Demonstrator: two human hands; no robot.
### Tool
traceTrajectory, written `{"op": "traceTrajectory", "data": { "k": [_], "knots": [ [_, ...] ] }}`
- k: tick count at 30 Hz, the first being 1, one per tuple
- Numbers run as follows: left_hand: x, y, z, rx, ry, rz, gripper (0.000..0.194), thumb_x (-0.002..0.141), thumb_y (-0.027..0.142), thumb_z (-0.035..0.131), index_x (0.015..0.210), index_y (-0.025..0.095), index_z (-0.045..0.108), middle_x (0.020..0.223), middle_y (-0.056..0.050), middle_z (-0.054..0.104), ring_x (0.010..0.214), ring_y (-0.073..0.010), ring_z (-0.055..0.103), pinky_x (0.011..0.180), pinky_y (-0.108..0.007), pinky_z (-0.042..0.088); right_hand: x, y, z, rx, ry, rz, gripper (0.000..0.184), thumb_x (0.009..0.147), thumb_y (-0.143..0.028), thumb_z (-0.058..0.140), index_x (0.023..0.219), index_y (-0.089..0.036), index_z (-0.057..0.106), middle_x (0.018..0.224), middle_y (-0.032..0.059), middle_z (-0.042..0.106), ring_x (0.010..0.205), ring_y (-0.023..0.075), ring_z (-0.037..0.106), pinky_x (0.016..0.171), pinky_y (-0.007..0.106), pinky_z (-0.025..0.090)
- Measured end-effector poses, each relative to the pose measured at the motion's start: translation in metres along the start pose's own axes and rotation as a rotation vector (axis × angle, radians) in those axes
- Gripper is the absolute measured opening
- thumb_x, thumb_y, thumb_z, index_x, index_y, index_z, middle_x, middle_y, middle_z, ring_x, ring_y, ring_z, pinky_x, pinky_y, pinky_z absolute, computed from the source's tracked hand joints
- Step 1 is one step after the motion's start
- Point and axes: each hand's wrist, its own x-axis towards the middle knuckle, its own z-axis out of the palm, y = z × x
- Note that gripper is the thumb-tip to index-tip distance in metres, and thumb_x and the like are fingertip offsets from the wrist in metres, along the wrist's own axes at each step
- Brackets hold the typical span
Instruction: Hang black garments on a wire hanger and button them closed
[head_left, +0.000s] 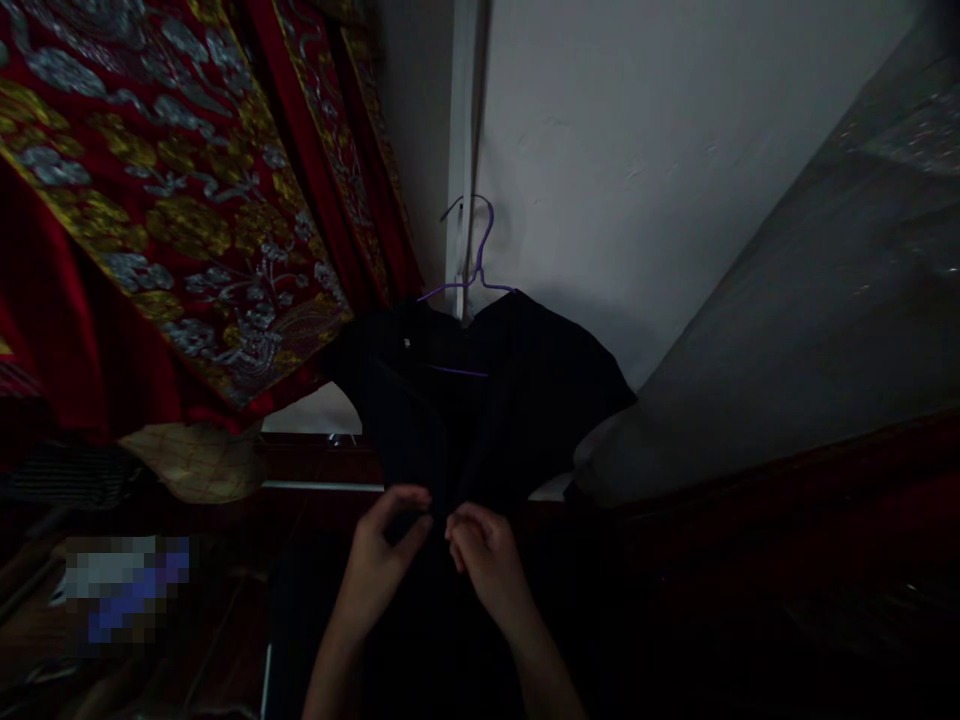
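Head view: a dark garment (517, 410) hangs on a purple hanger (481, 262) straight ahead, against a pale wall (637, 180). The relation that matters most, as judged here, is between the hands and the garment's front: the front edges run down from the neck in a narrowing V, and both hands are at its lower end, so most of the visible garment lies toward twelve o'clock from the fingertips. The left hand (397, 530) sits just at the eight o'clock side of that lower end, the right hand (480, 540) at the four o'clock side, and neither is clearly nearer.

The left thumb and forefinger bow into a C, their tips a narrow gap apart; the right fingers curl in close to the thumb. The cloth is too dark to tell whether either has hold of an edge.

The garment's long axis runs from twelve to six o'clock, neck up, its lower part lost in shadow. One short sleeve slants off toward eleven o'clock from the hands, the other toward two. The hanger's hook rises at twelve, its tip turned toward nine. A red embroidered cloth (195, 200) hangs toward ten and eleven.
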Motion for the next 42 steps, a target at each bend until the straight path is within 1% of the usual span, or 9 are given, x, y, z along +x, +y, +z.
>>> {"op": "traceTrajectory", "data": {
  "k": [1, 3, 9, 17, 22, 27, 34, 38, 42],
  "knots": [
    [-0.001, -0.001, 0.006, 0.008, -0.087, -0.004, 0.021, 0.084, 0.026, 0.067, 0.104, 0.019, 0.069, 0.103, -0.005, 0.073, 0.101, -0.0229, 0.069, 0.095, -0.036, 0.052, -0.001, 0.000, 0.000, 0.006, 0.007, 0.000, 0.022, 0.073, -0.039, 0.052, 0.064, -0.020, 0.055, 0.045, -0.0063, 0.042, 0.043, 0.0092, 0.037, 0.046, 0.024, 0.025],
    [-0.002, -0.003, 0.018, 0.014, -0.131, 0.008, 0.023, 0.083, 0.017, 0.061, 0.105, 0.020, 0.068, 0.102, -0.004, 0.073, 0.101, -0.0208, 0.069, 0.094, -0.032, 0.051, -0.001, 0.000, -0.001, 0.022, 0.031, -0.001, 0.023, 0.073, -0.039, 0.055, 0.064, -0.019, 0.057, 0.046, -0.0061, 0.043, 0.044, 0.0093, 0.038, 0.047, 0.024, 0.027],
    [-0.003, 0.002, 0.040, -0.026, -0.110, 0.037, 0.014, 0.087, 0.021, 0.056, 0.095, 0.018, 0.067, 0.091, -0.002, 0.071, 0.091, -0.0189, 0.068, 0.084, -0.028, 0.051, -0.002, -0.008, -0.006, 0.114, 0.101, 0.007, 0.024, 0.071, -0.040, 0.060, 0.065, -0.017, 0.063, 0.048, -0.0042, 0.048, 0.046, 0.0099, 0.043, 0.049, 0.024, 0.032],
    [-0.006, 0.016, 0.060, 0.039, 0.014, 0.114, 0.012, 0.093, 0.024, 0.054, 0.086, 0.019, 0.062, 0.075, -0.001, 0.066, 0.071, -0.0168, 0.064, 0.069, -0.026, 0.049, 0.005, -0.029, -0.008, 0.232, 0.213, 0.005, 0.024, 0.069, -0.040, 0.066, 0.064, -0.017, 0.065, 0.045, -0.0048, 0.047, 0.042, 0.0084, 0.039, 0.045, 0.023, 0.031],
    [-0.008, 0.008, 0.070, 0.105, 0.047, 0.193, 0.012, 0.095, 0.024, 0.054, 0.087, 0.019, 0.063, 0.085, -0.004, 0.069, 0.081, -0.0194, 0.067, 0.076, -0.029, 0.050, 0.029, -0.058, -0.016, 0.257, 0.282, -0.073, 0.022, 0.067, -0.038, 0.067, 0.063, -0.017, 0.065, 0.042, -0.0062, 0.045, 0.039, 0.0073, 0.037, 0.042, 0.022, 0.028],
    [-0.011, -0.015, 0.081, 0.181, 0.020, 0.185, 0.015, 0.095, 0.025, 0.052, 0.084, 0.020, 0.061, 0.081, -0.005, 0.068, 0.079, -0.0213, 0.068, 0.074, -0.031, 0.051, 0.069, -0.105, -0.024, 0.236, 0.313, -0.215, 0.021, 0.065, -0.037, 0.066, 0.061, -0.017, 0.065, 0.041, -0.0060, 0.046, 0.038, 0.0065, 0.038, 0.040, 0.021, 0.025],
    [-0.012, -0.037, 0.072, 0.238, -0.010, 0.172, 0.016, 0.096, 0.028, 0.052, 0.085, 0.021, 0.060, 0.080, -0.005, 0.069, 0.079, -0.0226, 0.070, 0.074, -0.032, 0.052, 0.095, -0.162, -0.022, 0.203, 0.212, -0.360, 0.019, 0.066, -0.033, 0.062, 0.060, -0.016, 0.065, 0.042, -0.0050, 0.049, 0.038, 0.0057, 0.040, 0.038, 0.019, 0.026],
    [-0.005, -0.030, 0.062, 0.263, -0.028, 0.185, 0.014, 0.095, 0.026, 0.053, 0.085, 0.020, 0.060, 0.079, -0.005, 0.069, 0.078, -0.0216, 0.068, 0.073, -0.031, 0.051, 0.094, -0.171, -0.015, 0.185, 0.171, -0.396, 0.018, 0.069, -0.033, 0.062, 0.061, -0.017, 0.066, 0.043, -0.0051, 0.052, 0.038, 0.0052, 0.042, 0.038, 0.018, 0.029],
    [0.008, -0.027, 0.065, 0.277, -0.054, 0.176, 0.013, 0.094, 0.023, 0.053, 0.085, 0.020, 0.061, 0.080, -0.005, 0.069, 0.078, -0.0209, 0.068, 0.073, -0.032, 0.051, 0.092, -0.167, -0.011, 0.181, 0.159, -0.427, 0.017, 0.070, -0.032, 0.061, 0.062, -0.017, 0.065, 0.043, -0.0051, 0.052, 0.038, 0.0053, 0.044, 0.038, 0.018, 0.030]
  ]
}}
